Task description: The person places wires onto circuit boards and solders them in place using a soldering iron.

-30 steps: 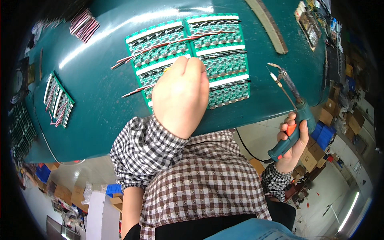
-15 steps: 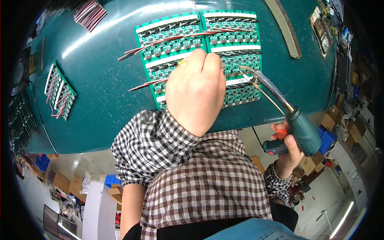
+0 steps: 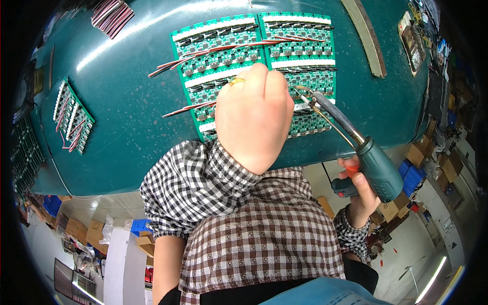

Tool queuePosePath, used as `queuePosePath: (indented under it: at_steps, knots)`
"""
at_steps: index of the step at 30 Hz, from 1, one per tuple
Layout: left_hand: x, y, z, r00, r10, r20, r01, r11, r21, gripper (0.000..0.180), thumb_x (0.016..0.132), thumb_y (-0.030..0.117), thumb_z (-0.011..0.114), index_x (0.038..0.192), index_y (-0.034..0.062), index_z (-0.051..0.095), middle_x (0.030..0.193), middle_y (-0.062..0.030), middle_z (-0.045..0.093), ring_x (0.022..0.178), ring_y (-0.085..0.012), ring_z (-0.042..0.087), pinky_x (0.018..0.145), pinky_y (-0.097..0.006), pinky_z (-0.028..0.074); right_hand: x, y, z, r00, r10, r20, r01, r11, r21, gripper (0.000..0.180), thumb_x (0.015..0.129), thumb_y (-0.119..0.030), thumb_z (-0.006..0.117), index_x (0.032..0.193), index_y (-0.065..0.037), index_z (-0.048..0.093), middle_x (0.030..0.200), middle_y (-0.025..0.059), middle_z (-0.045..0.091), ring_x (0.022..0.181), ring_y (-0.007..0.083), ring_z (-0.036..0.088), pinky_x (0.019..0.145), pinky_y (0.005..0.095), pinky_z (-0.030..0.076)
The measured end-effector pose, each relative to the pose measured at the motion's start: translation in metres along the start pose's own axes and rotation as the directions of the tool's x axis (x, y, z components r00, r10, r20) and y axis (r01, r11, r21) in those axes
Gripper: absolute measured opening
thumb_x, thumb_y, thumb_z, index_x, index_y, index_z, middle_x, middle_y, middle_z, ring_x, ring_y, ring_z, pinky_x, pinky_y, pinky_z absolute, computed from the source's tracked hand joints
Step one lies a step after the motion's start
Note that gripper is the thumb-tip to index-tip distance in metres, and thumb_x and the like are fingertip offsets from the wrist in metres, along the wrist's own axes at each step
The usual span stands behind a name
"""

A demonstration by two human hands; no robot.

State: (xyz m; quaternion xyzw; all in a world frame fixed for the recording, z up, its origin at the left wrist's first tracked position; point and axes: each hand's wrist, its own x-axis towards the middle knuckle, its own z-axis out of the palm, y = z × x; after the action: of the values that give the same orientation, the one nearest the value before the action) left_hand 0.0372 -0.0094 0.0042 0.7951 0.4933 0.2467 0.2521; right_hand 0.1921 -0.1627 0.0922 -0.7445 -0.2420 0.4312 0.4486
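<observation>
My left hand, a yellow ring on one finger, is closed over two green circuit board panels lying side by side. Its fingertips are turned under, so whatever they pinch is hidden. Red, black and white wires poke out to the left of that hand. More such wires lie across the panels higher up. My right hand grips a green soldering gun with a red trigger. The gun's bent tip and thin feed tube point at the right panel, just beside my left knuckles.
A smaller board with wires lies at the left of the green table. A wire bundle is at the far left. A curved strip and a small metal tray lie to the right.
The soldering gun has moved a little left, bringing its tip closer to my left hand. My left hand has shifted slightly right and remains closed.
</observation>
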Motion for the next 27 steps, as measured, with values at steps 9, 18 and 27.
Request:
queuePosePath:
  at_steps: [9, 18, 27]
  knots:
    - [0.0007, -0.0018, -0.0009, 1.0, 0.0, 0.005, 0.0, 0.998, -0.06, 0.011, 0.069, 0.007, 0.062, 0.073, 0.0052, 0.052, 0.072, -0.0101, 0.051, 0.064, -0.027, 0.055, 0.057, -0.038, 0.043, -0.0026, 0.0007, 0.0001, 0.999, -0.013, 0.032, 0.015, 0.998, -0.063, 0.041, 0.078, -0.007, 0.07, 0.115, 0.006, 0.056, 0.1, 0.0166, 0.065, 0.093, 0.0277, 0.064, 0.075, 0.0332, 0.055]
    - [0.0009, -0.0014, 0.0007, 0.999, -0.034, -0.012, 0.033, 0.995, -0.097, 0.015, 0.068, 0.004, 0.067, 0.075, 0.0069, 0.054, 0.071, -0.0086, 0.053, 0.065, -0.0289, 0.054, 0.055, -0.038, 0.042, -0.002, -0.0027, 0.0032, 0.999, -0.007, 0.053, 0.013, 0.994, -0.111, 0.042, 0.078, -0.007, 0.07, 0.116, 0.004, 0.056, 0.101, 0.0158, 0.065, 0.092, 0.0221, 0.064, 0.077, 0.0312, 0.054]
    - [-0.0001, -0.0002, -0.0004, 0.998, -0.06, 0.016, 0.061, 0.994, -0.094, 0.014, 0.069, 0.006, 0.067, 0.077, 0.0068, 0.055, 0.073, -0.0087, 0.053, 0.067, -0.0286, 0.055, 0.057, -0.039, 0.042, -0.0011, -0.0051, 0.0033, 0.997, -0.03, 0.078, 0.042, 0.985, -0.166, 0.042, 0.078, -0.006, 0.07, 0.116, 0.005, 0.056, 0.099, 0.0158, 0.066, 0.088, 0.0209, 0.065, 0.077, 0.0305, 0.053]
